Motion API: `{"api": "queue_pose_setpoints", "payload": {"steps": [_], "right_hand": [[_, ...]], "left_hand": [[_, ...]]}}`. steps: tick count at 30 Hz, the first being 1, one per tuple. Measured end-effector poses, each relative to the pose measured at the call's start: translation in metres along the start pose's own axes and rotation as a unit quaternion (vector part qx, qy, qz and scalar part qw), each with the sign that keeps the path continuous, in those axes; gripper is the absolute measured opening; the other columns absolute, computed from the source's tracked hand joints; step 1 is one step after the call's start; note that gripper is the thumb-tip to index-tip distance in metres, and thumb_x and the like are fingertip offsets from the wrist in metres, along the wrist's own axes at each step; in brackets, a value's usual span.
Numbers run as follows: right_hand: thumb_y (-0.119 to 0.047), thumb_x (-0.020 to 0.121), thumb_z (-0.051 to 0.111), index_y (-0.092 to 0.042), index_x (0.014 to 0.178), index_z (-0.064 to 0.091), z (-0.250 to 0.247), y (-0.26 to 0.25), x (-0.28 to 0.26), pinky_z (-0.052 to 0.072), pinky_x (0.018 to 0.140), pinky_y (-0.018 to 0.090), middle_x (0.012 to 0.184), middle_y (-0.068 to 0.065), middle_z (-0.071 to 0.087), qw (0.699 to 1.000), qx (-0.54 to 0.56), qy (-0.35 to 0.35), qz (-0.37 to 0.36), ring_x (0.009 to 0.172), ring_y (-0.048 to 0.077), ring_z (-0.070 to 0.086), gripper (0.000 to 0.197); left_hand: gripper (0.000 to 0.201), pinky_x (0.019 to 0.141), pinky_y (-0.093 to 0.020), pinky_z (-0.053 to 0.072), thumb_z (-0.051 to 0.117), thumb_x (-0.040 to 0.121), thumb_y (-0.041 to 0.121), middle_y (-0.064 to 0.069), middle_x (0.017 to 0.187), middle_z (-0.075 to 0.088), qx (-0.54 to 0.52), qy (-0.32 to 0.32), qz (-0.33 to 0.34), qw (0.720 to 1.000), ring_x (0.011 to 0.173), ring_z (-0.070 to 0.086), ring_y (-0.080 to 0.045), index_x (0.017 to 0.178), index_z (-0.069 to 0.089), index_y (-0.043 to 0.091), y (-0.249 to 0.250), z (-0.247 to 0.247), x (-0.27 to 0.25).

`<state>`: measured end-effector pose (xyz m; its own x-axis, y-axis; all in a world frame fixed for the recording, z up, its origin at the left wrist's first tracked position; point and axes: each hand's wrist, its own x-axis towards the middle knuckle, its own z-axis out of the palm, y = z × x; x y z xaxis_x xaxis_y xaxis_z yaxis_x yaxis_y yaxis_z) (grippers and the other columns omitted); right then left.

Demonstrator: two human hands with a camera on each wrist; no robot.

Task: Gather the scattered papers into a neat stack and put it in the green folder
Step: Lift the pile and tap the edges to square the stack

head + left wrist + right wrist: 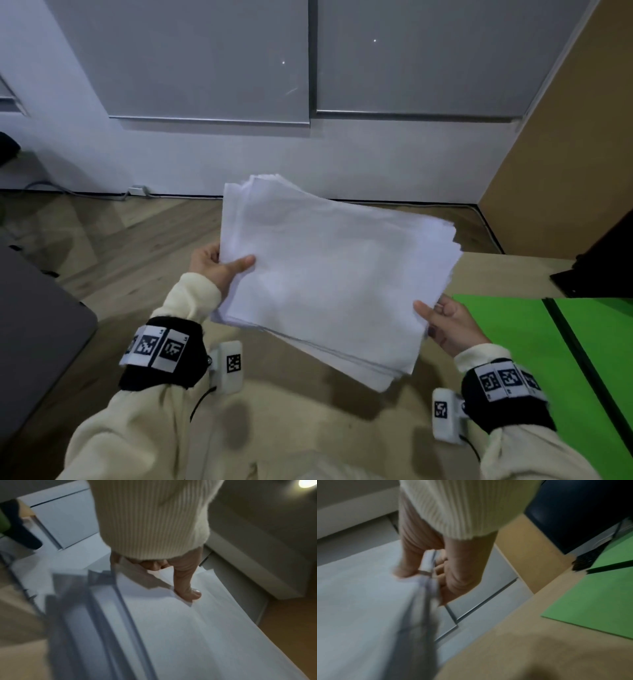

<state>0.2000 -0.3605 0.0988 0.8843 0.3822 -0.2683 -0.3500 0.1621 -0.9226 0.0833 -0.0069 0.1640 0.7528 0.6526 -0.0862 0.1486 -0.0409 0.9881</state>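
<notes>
The paper stack (329, 274), pinched at opposite corners by left hand (215, 267) and right hand (452, 325), hangs tilted above the table; the green folder (507, 342) lies open (right hand nearer) just right of those fingers.

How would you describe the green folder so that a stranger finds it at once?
Start at the tan table in front of the person. On its right side, just beyond the right hand, lies the folder, flat and open. It is the only bright green thing there, with a dark line across it.
</notes>
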Motion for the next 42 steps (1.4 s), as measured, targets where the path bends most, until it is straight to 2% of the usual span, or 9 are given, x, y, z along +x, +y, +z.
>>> {"api": "queue_pose_setpoints", "payload": {"steps": [3,5,11,16,24,29,33,36,42], "right_hand": [[-0.014,0.075,0.076,-0.011,0.084,0.065,0.014,0.007,0.007,0.055,0.055,0.014,0.065,-0.011,0.075,0.993,-0.046,0.087,-0.070,0.058,0.001,0.070,0.014],[0.005,0.086,0.058,-0.015,0.079,0.064,0.020,0.000,0.013,0.052,0.052,0.010,0.057,-0.018,0.071,0.981,-0.095,0.126,-0.117,0.052,-0.007,0.065,0.022],[0.002,0.083,0.065,-0.014,0.083,0.065,0.021,0.009,0.010,0.051,0.053,0.008,0.062,-0.015,0.073,0.977,-0.116,0.134,-0.117,0.057,-0.008,0.066,0.016],[-0.010,0.076,0.076,-0.012,0.087,0.068,0.026,0.033,0.004,0.051,0.066,0.021,0.086,0.004,0.070,0.979,-0.113,0.159,-0.050,0.082,0.021,0.066,0.014],[-0.008,0.077,0.074,-0.011,0.076,0.065,0.044,-0.002,0.005,0.043,0.041,0.006,0.058,-0.005,0.066,0.967,-0.127,0.174,-0.136,0.043,-0.004,0.057,0.009],[-0.028,0.078,0.072,-0.016,0.079,0.068,0.037,0.014,0.004,0.049,0.066,0.023,0.075,0.000,0.069,0.977,-0.086,0.144,-0.130,0.073,0.015,0.060,0.013],[-0.036,0.079,0.071,-0.018,0.072,0.065,0.041,0.019,0.008,0.046,0.074,0.031,0.074,-0.001,0.064,0.970,-0.063,0.194,-0.132,0.074,0.016,0.057,0.020],[-0.029,0.078,0.073,-0.014,0.066,0.059,0.046,0.018,0.016,0.044,0.063,0.016,0.066,-0.001,0.056,0.954,-0.073,0.247,-0.154,0.060,0.001,0.051,0.024],[-0.022,0.084,0.067,-0.007,0.073,0.059,0.045,0.024,0.020,0.041,0.059,0.010,0.064,-0.005,0.053,0.915,-0.098,0.324,-0.218,0.051,-0.011,0.046,0.020]], "left_hand": [[0.019,0.043,-0.014,0.053,0.068,0.078,-0.006,0.009,0.058,0.070,-0.025,0.006,-0.044,0.999,0.041,0.063,0.001,0.074,0.063,0.011,-0.023,0.010,-0.002],[0.018,0.046,-0.014,0.054,0.066,0.081,-0.005,0.009,0.060,0.070,-0.015,-0.006,-0.041,0.999,0.044,0.064,0.004,0.074,0.063,0.012,-0.032,0.013,-0.002],[0.054,0.085,-0.030,0.050,0.081,0.060,0.033,-0.003,0.094,0.068,0.024,0.002,-0.042,0.999,0.091,0.061,-0.016,0.105,0.065,0.009,-0.060,0.017,-0.013],[0.031,0.047,-0.003,0.044,0.076,0.075,0.010,-0.009,0.092,0.065,0.035,0.011,-0.109,0.993,0.091,0.058,-0.019,0.102,0.067,-0.001,-0.078,0.024,-0.027],[0.022,0.089,-0.035,0.051,0.082,0.068,0.017,-0.012,0.092,0.068,-0.035,0.056,-0.124,0.990,0.093,0.064,-0.028,0.080,0.064,0.014,-0.070,0.020,-0.012],[0.021,0.063,-0.006,0.044,0.078,0.073,0.017,0.011,0.066,0.064,-0.041,0.083,-0.108,0.990,0.073,0.060,-0.005,0.075,0.058,0.013,-0.069,0.032,-0.028],[0.032,0.054,-0.006,0.042,0.083,0.064,0.030,0.001,0.070,0.054,-0.076,0.132,-0.065,0.986,0.071,0.051,-0.016,0.073,0.057,0.014,-0.073,0.053,-0.037],[0.062,0.072,-0.015,0.050,0.079,0.045,0.050,-0.003,0.089,0.060,-0.097,0.185,-0.061,0.976,0.083,0.057,-0.020,0.092,0.061,0.015,-0.072,0.061,-0.035],[0.037,0.089,-0.026,0.046,0.082,0.064,0.037,-0.001,0.094,0.061,-0.076,0.279,-0.072,0.955,0.092,0.057,-0.016,0.089,0.067,0.015,-0.056,0.070,-0.026]]}}
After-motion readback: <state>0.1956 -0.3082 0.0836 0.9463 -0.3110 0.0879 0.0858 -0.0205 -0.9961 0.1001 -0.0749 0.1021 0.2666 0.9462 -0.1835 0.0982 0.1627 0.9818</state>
